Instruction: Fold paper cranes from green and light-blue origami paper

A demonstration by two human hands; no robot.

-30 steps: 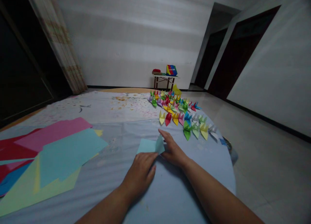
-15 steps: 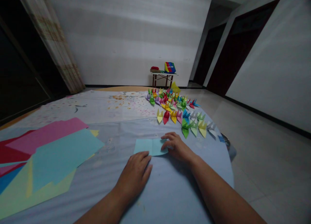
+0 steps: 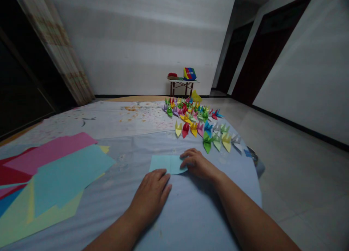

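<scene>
A light blue sheet of paper (image 3: 160, 163), folded into a rectangle with a crease down its middle, lies on the cloth in front of me. My left hand (image 3: 154, 187) rests flat, fingers stretched out, with the fingertips on the paper's near edge. At the right end, my right hand (image 3: 195, 163) has its fingers bent around the paper, and that edge curves up slightly beneath them. The hand hides the paper's right corner.
Loose coloured sheets (image 3: 73, 171) are spread at the left. Several rows of folded paper cranes (image 3: 207, 144) stand at the right and far side of the round table (image 3: 131, 203). A small stand (image 3: 182, 81) holds a colourful box (image 3: 189, 73) by the wall.
Both hands and the paper keep almost the same position. The view has shifted very slightly.
</scene>
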